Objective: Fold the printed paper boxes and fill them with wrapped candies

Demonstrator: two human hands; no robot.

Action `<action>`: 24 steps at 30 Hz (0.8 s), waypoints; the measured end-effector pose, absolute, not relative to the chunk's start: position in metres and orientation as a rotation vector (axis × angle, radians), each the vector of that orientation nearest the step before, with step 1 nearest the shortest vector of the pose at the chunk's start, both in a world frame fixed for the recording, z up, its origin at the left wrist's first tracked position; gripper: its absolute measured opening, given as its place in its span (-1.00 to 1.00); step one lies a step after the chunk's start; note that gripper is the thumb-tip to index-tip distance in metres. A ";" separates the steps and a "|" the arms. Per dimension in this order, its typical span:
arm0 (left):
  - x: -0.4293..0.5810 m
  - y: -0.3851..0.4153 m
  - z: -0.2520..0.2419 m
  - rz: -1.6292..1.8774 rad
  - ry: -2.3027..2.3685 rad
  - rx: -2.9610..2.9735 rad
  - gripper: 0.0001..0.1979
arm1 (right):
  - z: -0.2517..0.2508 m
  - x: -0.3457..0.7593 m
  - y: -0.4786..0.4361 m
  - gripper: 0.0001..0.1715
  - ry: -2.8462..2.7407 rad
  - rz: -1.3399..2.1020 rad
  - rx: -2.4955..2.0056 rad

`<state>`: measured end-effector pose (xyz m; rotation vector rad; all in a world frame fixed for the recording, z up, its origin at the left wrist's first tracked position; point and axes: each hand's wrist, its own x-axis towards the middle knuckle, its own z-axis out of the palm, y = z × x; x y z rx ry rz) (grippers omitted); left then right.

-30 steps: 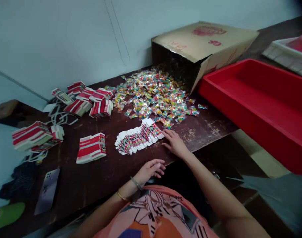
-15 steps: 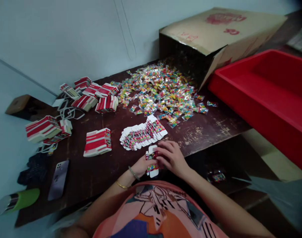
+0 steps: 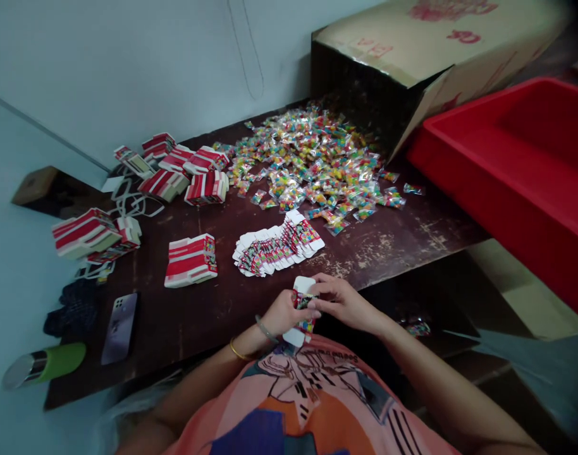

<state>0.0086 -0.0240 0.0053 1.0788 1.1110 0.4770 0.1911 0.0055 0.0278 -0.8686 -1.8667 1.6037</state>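
Observation:
A small printed carton (image 3: 306, 327) with white end flaps is between my two hands, just off the table's near edge. My left hand (image 3: 284, 312) grips its left side, thumb across the printed face. Fingers of my right hand (image 3: 342, 303) close on its right side near the upper flap. Just beyond lies a fanned row of flat printed cartons (image 3: 277, 248). A stack of red-and-white flat cartons (image 3: 191, 260) sits to the left of that row. Farther back spreads a heap of clear packets of colourful candy (image 3: 312, 161).
A cardboard box (image 3: 365, 47) lies with its opening toward the packets. At right a red plastic tray (image 3: 488, 170) overhangs the table edge. More carton bundles (image 3: 163, 183), a phone (image 3: 119, 328) and a green bottle (image 3: 64, 363) are at left. An open box stands below, right.
The view has shifted slightly. My hands have moved a little right with the carton, which now tilts more; my right fingers have come in closer over its face.

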 end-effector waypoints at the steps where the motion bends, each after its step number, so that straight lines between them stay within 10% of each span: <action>1: 0.011 -0.027 0.003 0.538 1.187 1.092 -0.66 | 0.027 0.190 0.000 -0.85 -1.789 1.583 -0.948; 17: 0.008 -0.060 0.018 0.659 1.186 1.284 -0.85 | -0.018 0.203 -0.039 -0.57 -0.666 2.426 -0.995; 24: 0.023 -0.052 0.014 0.699 0.999 0.279 -0.39 | 0.013 0.191 -0.032 -0.61 -1.618 1.697 -1.094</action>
